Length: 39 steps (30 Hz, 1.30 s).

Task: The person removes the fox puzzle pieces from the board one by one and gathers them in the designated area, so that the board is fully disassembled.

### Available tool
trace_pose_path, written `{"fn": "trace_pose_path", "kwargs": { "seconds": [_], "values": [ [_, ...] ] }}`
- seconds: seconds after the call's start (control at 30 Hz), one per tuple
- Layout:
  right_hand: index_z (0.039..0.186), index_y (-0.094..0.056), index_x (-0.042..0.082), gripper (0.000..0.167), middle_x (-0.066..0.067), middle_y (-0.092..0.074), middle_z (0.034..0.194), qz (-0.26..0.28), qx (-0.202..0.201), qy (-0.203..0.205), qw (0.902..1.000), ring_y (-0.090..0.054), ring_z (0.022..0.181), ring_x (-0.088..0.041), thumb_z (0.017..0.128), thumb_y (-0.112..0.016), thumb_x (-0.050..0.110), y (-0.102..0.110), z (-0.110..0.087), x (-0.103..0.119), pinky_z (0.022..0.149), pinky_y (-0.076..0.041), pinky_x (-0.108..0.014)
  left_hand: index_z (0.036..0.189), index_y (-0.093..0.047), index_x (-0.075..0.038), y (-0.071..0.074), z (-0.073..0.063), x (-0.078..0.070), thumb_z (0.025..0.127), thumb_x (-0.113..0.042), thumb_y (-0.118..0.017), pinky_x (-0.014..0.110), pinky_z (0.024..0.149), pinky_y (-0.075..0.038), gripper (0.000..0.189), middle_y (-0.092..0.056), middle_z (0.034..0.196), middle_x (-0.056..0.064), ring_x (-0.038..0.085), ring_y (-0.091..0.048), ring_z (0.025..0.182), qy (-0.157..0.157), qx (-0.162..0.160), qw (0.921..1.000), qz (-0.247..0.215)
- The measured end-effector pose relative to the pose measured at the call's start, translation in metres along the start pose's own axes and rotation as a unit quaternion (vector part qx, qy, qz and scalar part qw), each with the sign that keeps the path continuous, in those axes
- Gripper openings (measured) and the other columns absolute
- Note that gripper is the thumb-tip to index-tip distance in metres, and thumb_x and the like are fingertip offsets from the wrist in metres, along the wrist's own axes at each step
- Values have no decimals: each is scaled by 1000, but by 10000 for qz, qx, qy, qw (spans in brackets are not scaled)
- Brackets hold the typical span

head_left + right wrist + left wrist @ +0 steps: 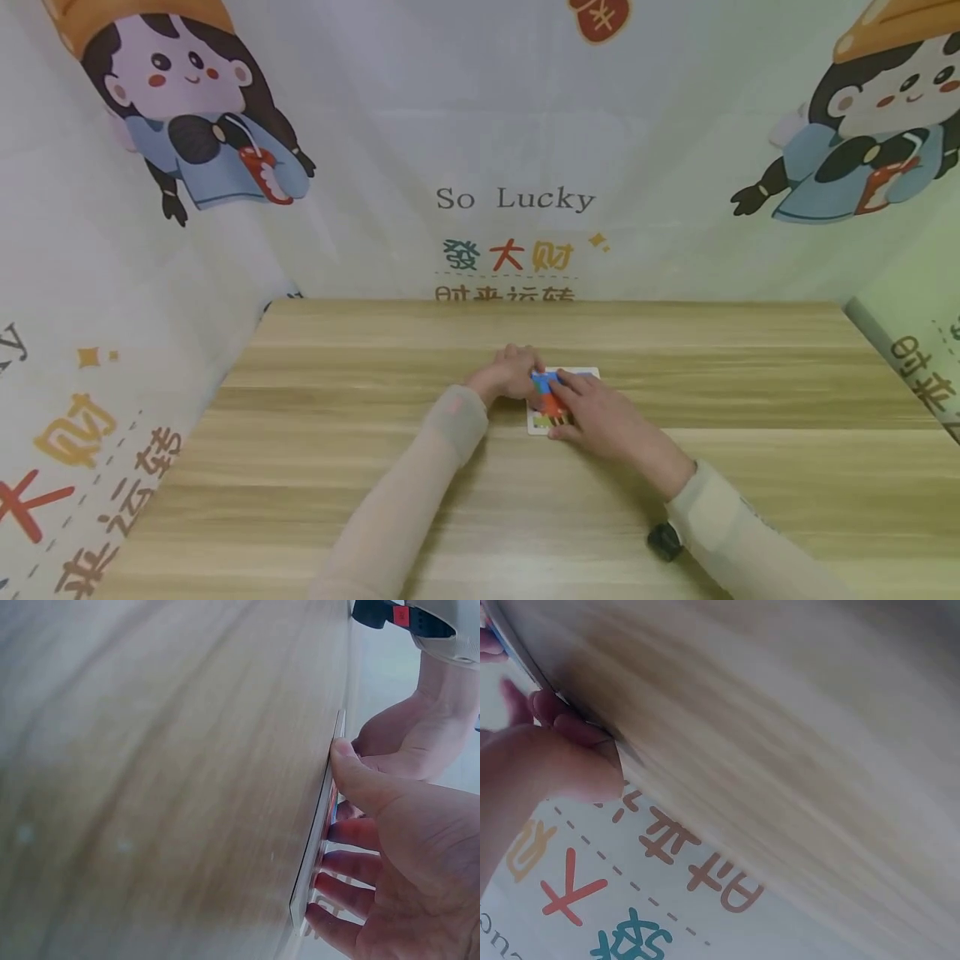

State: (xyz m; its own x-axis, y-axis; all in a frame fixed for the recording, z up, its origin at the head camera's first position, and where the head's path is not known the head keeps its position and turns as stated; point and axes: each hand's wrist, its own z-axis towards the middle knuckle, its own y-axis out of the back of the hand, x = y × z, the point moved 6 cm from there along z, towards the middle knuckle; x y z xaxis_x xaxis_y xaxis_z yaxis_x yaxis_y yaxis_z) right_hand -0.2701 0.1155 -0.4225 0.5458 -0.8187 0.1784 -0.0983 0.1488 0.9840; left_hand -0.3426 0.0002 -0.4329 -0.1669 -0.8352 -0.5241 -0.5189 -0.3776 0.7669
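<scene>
A small flat board [583, 372] with a white border and a bright blue, red, green and yellow picture lies on the wooden table. My right hand [606, 418] rests over its right part, fingers spread on the face and thumb toward the near edge. In the right wrist view the board [301, 900] appears edge-on under the right hand's fingertips [319, 919]. My left hand [513, 372] is at the board's left edge with bent fingers. In the left wrist view the left hand [562, 761] overlaps the board's thin edge; I cannot tell whether it pinches anything.
The wood-grain table [337, 375] extends around both hands. A white printed cloth [375, 150] hangs behind and at both sides. A black device [664, 542] is near the right sleeve [720, 517].
</scene>
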Motion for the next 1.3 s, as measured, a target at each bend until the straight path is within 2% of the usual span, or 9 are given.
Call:
{"fn": "trace_pose_path", "kwargs": {
  "seconds": [0.13,0.4,0.57,0.7,0.83,0.97,1.1,1.2,1.3],
  "values": [
    [147,-43,-3,73,-26,-42,152,-30,20,-25,10000,-45,137,-45,95,-64,43,2,5,-2,111,-42,-55,115,-52,-11,6,-2,1,81,-16,-82,42,104,-42,45,-42,126,12,28,-42,116,-150,-317,9993,-122],
    [146,-42,-4,74,-24,-42,153,136,-98,-91,9998,-44,138,-44,94,-66,42,8,11,-7,112,-40,-55,115,-59,-14,19,-8,-5,77,-25,-86,41,106,-44,47,-47,133,8,28,-45,121,-249,-856,9951,420],
    [146,-41,-4,77,-24,-43,153,192,-143,-146,9996,-44,138,-42,93,-67,44,12,15,-9,113,-39,-55,111,-61,-16,27,-8,-7,76,-26,-87,41,105,-43,46,-47,135,8,27,-43,119,-194,-864,9948,497],
    [145,-42,-5,76,-24,-44,152,161,-201,-112,9996,-45,137,-43,92,-68,43,15,17,-10,113,-39,-55,96,-65,-15,29,-6,-6,79,-23,-85,44,107,-41,27,-44,137,9,30,-40,123,-190,-672,9973,230],
    [144,-43,-6,75,-25,-44,151,154,-254,-78,9995,-46,136,-44,92,-69,42,19,16,-10,112,-40,-55,95,-65,-12,29,-7,-8,81,-24,-83,43,105,-43,26,-44,135,11,30,-43,124,-223,-697,9971,217],
    [144,-44,-6,75,-25,-45,150,193,-214,-112,9995,-47,135,-43,91,-69,43,20,12,-9,111,-41,-56,112,-59,-13,26,-12,-10,79,-33,-85,38,94,-49,47,-51,122,7,24,-52,108,-298,-1015,9914,775],
    [143,-45,-6,75,-25,-46,149,279,-116,-121,9995,-48,135,-42,91,-69,43,12,5,-4,110,-41,-55,113,-60,-15,15,-19,-7,78,-39,-85,36,93,-50,50,-56,119,4,21,-54,104,-368,-1158,9855,1188],
    [142,-46,-6,75,-25,-46,149,422,-61,-147,9990,-48,134,-43,91,-70,42,3,2,-1,111,-41,-55,113,-62,-16,6,-23,-1,77,-40,-85,36,94,-50,49,-57,121,4,22,-54,106,-418,-1152,9855,1171],
    [142,-46,-6,75,-26,-46,149,476,-65,-158,9987,-48,134,-44,90,-71,42,2,3,-1,110,-41,-56,112,-64,-16,7,-22,1,75,-38,-87,38,95,-49,48,-58,122,4,23,-54,107,-496,-1212,9860,1033]
  ]
}}
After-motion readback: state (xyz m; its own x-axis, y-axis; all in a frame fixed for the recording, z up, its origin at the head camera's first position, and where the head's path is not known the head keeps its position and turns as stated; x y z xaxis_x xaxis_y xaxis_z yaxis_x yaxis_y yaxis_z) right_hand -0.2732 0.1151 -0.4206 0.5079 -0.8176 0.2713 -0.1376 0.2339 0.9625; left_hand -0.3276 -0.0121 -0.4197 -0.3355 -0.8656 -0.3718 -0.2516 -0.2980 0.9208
